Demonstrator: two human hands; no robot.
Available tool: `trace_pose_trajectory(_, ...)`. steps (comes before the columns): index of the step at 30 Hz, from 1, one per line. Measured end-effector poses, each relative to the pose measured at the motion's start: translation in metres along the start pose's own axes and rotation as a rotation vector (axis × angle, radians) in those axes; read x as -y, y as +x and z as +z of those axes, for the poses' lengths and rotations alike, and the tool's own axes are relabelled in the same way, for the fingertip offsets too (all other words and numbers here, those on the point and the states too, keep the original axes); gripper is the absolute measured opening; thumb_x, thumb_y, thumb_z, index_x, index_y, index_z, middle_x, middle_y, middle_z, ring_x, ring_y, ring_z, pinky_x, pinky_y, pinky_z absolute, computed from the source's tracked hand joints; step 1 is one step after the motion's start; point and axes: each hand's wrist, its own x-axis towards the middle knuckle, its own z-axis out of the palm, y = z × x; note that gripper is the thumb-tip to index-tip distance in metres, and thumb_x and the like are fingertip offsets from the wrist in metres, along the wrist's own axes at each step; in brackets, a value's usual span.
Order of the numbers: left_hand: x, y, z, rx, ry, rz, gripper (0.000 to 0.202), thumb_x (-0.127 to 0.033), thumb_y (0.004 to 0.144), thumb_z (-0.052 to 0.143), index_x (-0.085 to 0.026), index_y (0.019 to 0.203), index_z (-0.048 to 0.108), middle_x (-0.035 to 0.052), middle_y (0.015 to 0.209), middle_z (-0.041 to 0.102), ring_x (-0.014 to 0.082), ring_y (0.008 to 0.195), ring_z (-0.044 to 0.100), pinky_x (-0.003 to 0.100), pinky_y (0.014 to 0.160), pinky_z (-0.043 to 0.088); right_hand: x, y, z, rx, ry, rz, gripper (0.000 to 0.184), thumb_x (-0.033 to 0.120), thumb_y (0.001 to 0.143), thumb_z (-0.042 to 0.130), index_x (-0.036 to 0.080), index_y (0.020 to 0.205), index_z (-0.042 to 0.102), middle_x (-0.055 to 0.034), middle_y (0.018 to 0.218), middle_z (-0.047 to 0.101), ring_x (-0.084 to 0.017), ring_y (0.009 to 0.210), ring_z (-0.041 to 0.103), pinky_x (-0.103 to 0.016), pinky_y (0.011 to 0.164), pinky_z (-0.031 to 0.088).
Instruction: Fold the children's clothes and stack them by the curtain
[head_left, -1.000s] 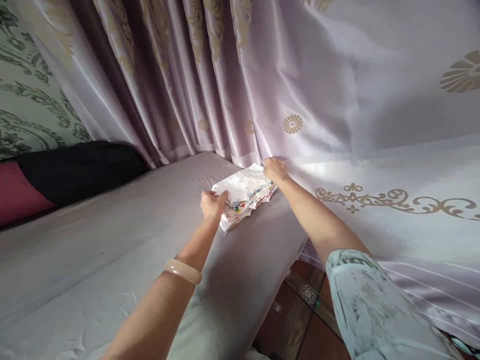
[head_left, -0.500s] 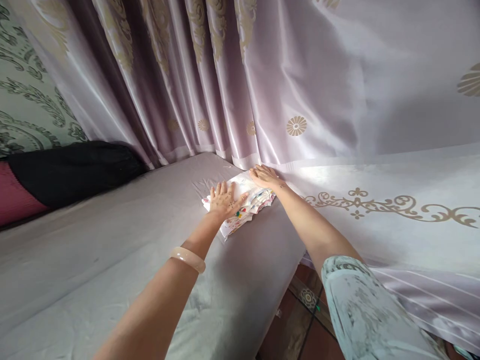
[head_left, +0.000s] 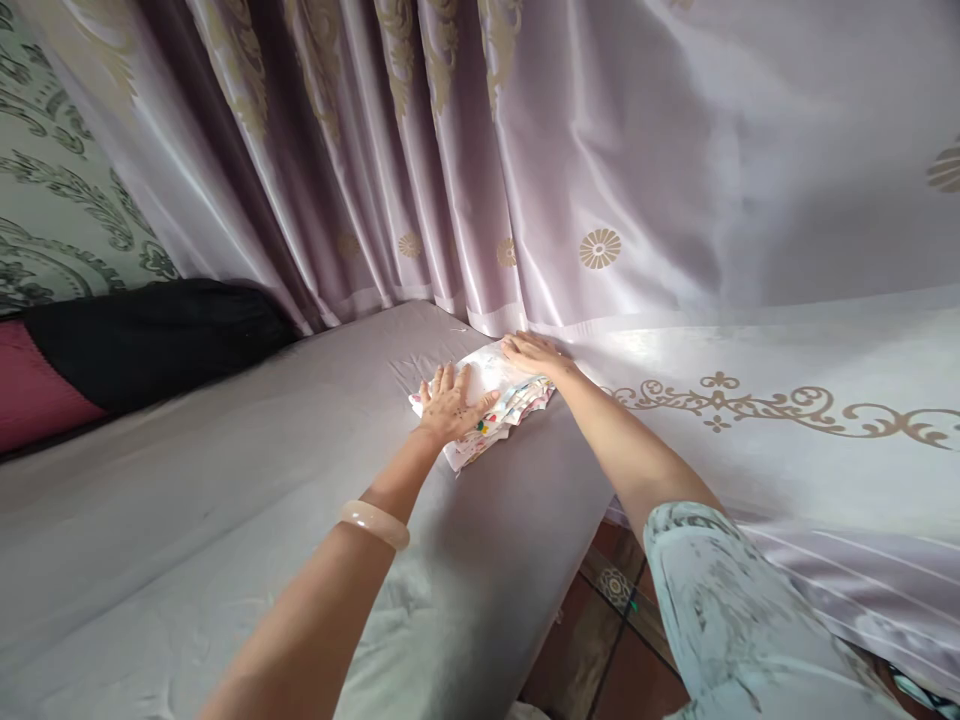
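Observation:
A small stack of folded white cloths with coloured prints [head_left: 501, 405] lies near the far corner of a grey mattress [head_left: 225, 480]. My left hand [head_left: 452, 405] rests flat on the stack's near left part, fingers spread. A pale bangle sits on that wrist. My right hand [head_left: 531, 353] lies flat on the stack's far right edge, fingers stretched out, beside the curtain hem. Neither hand grips anything.
A lilac curtain with gold motifs [head_left: 600, 180] hangs behind and drapes over the right side. A black cushion [head_left: 150, 335] and a pink one [head_left: 30, 390] lie at the left wall. Brown tiled floor [head_left: 600, 620] shows past the mattress edge.
A second ago both hands gripped the stack's ends with fingers closed. They have since opened and now lie flat on top of it, and the stack looks pressed flatter.

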Motion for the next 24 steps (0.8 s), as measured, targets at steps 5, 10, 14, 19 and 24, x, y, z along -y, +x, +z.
trace_pose_trajectory(5,0.052,-0.03,-0.021,-0.047,-0.052,-0.078,0.078,-0.067,0.092,0.021,-0.02,0.154,0.02,0.0106,0.162,0.015,0.0246,0.15,0.005,0.052,0.119,0.008,0.039,-0.015,-0.007,-0.039,0.035,-0.155,0.061,0.054,0.099,0.012,0.027,0.151,0.032,-0.0039,0.161,0.022,-0.026,0.148,0.013,-0.053,0.118,0.012)
trace_pose_trajectory(10,0.138,-0.082,-0.038,-0.066,0.016,-0.322,0.07,-0.057,0.094,0.02,-0.017,0.152,0.025,0.0115,0.16,0.023,0.0247,0.149,0.013,0.05,0.119,0.014,0.062,-0.037,0.016,-0.054,0.002,-0.238,0.049,0.046,0.1,0.026,0.027,0.141,0.047,-0.0064,0.155,0.036,-0.028,0.143,0.026,-0.055,0.114,0.019)
trace_pose_trajectory(14,0.197,-0.126,-0.045,-0.134,0.139,-0.435,0.066,-0.053,0.093,0.024,-0.017,0.148,0.035,0.0143,0.156,0.034,0.0276,0.146,0.025,0.051,0.116,0.023,0.06,-0.04,0.029,-0.15,-0.011,-0.273,0.043,0.039,0.099,0.033,0.026,0.136,0.051,-0.0074,0.148,0.045,-0.026,0.136,0.036,-0.053,0.112,0.025)
trace_pose_trajectory(19,0.248,-0.181,-0.051,-0.139,0.256,-0.545,0.066,-0.051,0.093,0.025,-0.016,0.148,0.036,0.0132,0.156,0.033,0.0277,0.147,0.022,0.05,0.116,0.023,0.056,-0.036,0.024,-0.104,0.033,-0.239,0.047,0.042,0.099,0.032,0.025,0.14,0.048,-0.0076,0.153,0.039,-0.026,0.142,0.03,-0.054,0.114,0.022)
trace_pose_trajectory(24,0.28,-0.226,-0.062,-0.183,0.316,-0.622,0.061,-0.05,0.095,0.026,-0.018,0.145,0.04,0.0142,0.154,0.036,0.0284,0.145,0.027,0.05,0.115,0.024,0.075,-0.039,0.008,-0.261,0.086,-0.241,0.05,0.038,0.099,0.028,0.019,0.141,0.047,-0.0103,0.148,0.046,-0.027,0.138,0.038,-0.05,0.113,0.028)
